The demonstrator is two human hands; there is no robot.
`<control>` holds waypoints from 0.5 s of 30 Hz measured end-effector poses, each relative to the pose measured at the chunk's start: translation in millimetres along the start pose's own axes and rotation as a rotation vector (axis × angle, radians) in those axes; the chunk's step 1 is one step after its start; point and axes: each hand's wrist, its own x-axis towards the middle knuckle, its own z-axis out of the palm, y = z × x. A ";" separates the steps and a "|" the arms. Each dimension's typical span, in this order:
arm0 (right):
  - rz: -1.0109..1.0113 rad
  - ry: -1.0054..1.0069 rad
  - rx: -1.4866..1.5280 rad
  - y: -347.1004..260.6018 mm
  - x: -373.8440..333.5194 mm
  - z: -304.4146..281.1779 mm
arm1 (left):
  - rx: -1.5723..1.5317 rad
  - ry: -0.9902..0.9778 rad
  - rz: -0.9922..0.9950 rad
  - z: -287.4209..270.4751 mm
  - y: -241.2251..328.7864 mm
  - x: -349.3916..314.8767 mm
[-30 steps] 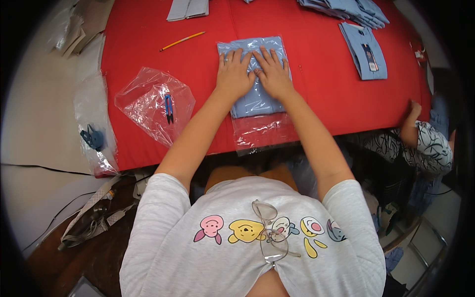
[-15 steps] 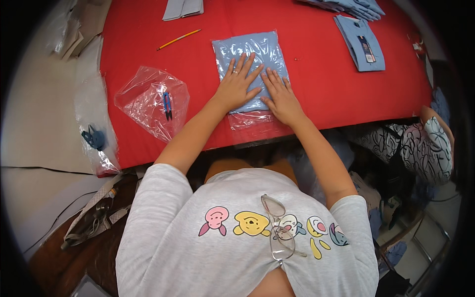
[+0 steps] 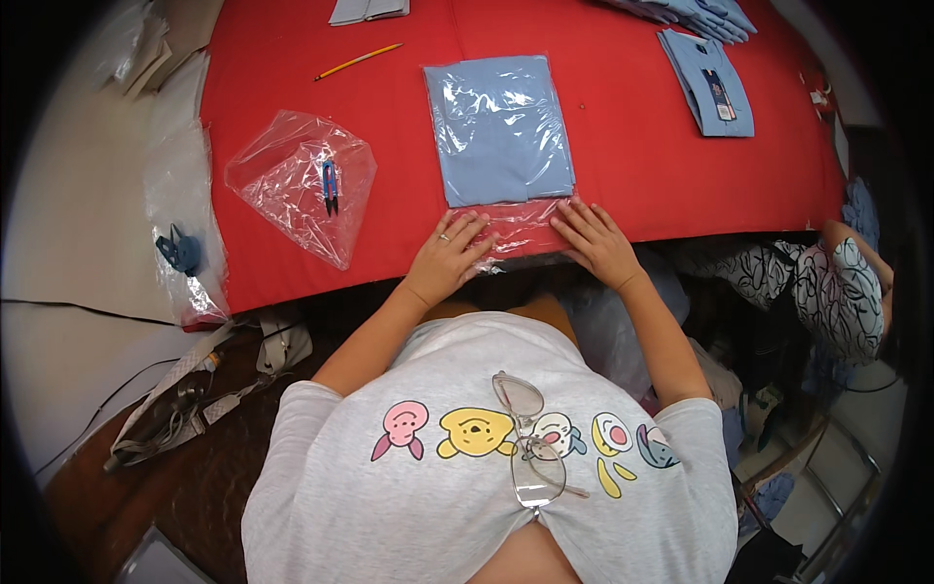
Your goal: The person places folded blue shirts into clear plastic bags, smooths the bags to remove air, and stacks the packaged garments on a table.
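A folded light-blue garment (image 3: 501, 127) lies flat inside a clear plastic bag (image 3: 511, 216) on the red-covered table. The bag's loose flap extends past the garment toward the table's near edge. At the flap's left side my left hand (image 3: 448, 258) rests with its fingers spread, a ring on one of them. My right hand (image 3: 596, 243) lies on the flap's right side, fingers stretched out, the tips close to the garment's lower right corner. Neither hand grasps anything that shows.
Blue thread snips (image 3: 330, 188) lie on another clear bag (image 3: 268, 175) to the left. A yellow pencil (image 3: 358, 61) is beyond. At the right are a tagged folded garment (image 3: 710, 88) and a blue garment pile (image 3: 696, 15). Another person's patterned sleeve (image 3: 842, 292) shows at far right.
Both hands have slid from the top of the bagged garment toward me, down to the bag's loose flap. The whole garment is now uncovered.
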 end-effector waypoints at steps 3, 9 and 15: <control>-0.034 0.079 0.090 -3.8 0.9 -3.0 | -0.310 0.130 -0.082 0.1 3.6 2.3; 0.485 0.597 0.719 -16.8 56.1 -4.9 | -0.663 0.419 -0.500 -7.7 -10.6 30.1; 1.026 0.554 1.119 -6.9 107.3 21.0 | -0.750 0.367 -0.849 -18.3 -39.5 86.3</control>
